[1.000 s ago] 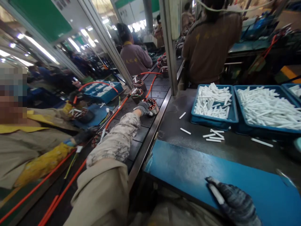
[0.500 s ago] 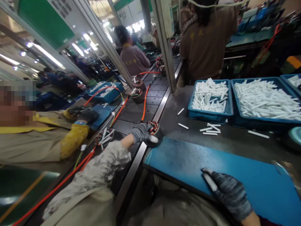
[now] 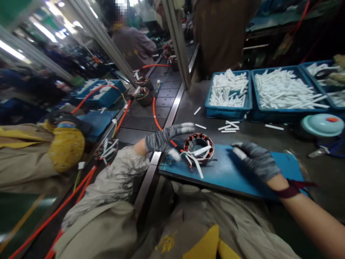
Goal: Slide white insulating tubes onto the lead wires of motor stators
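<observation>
A motor stator [image 3: 198,148], ring-shaped with red and copper windings, sits on the blue mat [image 3: 226,169]. White sleeves and wire ends trail from its front. My left hand [image 3: 165,140], in a grey striped glove with pale fingertips, is open at the stator's left side, fingers above and thumb below it. It seems clear of the stator. To the right, over the mat, my right hand [image 3: 257,162] in a matching glove has its fingers extended leftward, thumb near the index finger. Nothing shows between them.
Blue bins [image 3: 229,113] of white tubes stand behind the mat, with loose tubes [image 3: 229,126] before them. A conveyor [image 3: 164,104] to the left carries other stators [image 3: 143,96] and orange cables. A co-worker's yellow sleeve [image 3: 66,147] is at far left. A teal-lidded container [image 3: 322,125] stands right.
The stator has moved from the conveyor edge onto the blue mat. My left hand, earlier gripping it, has opened beside it. My view has shifted; my right hand remains above the mat.
</observation>
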Demonstrator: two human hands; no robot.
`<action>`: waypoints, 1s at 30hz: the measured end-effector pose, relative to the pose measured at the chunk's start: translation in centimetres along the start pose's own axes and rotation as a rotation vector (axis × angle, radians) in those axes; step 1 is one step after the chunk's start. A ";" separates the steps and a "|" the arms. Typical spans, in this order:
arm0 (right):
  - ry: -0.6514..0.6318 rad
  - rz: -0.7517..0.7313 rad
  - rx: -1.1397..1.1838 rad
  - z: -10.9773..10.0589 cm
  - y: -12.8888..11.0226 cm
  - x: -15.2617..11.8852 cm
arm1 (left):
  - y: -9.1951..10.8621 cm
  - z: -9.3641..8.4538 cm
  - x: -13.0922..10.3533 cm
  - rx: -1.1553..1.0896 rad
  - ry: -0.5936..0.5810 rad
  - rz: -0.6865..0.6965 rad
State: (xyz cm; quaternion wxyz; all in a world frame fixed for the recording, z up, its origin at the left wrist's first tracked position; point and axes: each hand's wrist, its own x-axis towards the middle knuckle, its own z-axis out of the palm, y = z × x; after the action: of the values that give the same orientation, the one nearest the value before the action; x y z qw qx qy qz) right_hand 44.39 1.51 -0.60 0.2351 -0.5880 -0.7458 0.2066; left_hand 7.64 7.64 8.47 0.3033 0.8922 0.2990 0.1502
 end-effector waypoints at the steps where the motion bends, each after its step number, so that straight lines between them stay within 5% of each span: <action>1: 0.009 -0.020 -0.061 -0.3 0.4 1.2 | -1.1 0.4 -0.3 0.078 -0.065 0.019; 5: -0.024 -0.075 -0.394 0.3 1.0 6.3 | -2.9 4.5 -1.3 0.261 -0.149 0.018; 8: -0.047 -0.074 -0.488 1.6 0.6 9.3 | -1.1 8.0 -1.9 0.364 -0.053 -0.115; 11: -0.066 -0.090 -0.472 2.2 0.1 10.3 | 2.0 10.9 -1.9 0.516 0.085 -0.427; 14: 0.021 -0.080 -0.342 1.8 -0.8 8.4 | 4.8 12.6 -1.6 0.477 0.208 -0.605; 18: 0.329 0.043 0.270 1.0 -3.7 2.1 | 6.0 13.1 -2.2 0.198 0.361 -0.523; 23: 0.164 0.165 0.633 2.4 -6.6 -3.5 | 5.9 12.9 -3.2 0.075 0.504 -0.468; 30: 0.064 0.185 0.779 2.9 -6.0 -2.3 | 6.0 13.1 -2.9 0.147 0.550 -0.432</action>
State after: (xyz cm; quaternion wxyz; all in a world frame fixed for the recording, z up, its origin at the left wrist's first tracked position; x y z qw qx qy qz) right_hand 38.41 -2.12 0.34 0.4439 -0.5257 -0.5481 0.4756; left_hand 13.92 -3.88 1.87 0.1713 0.7540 0.5611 0.2953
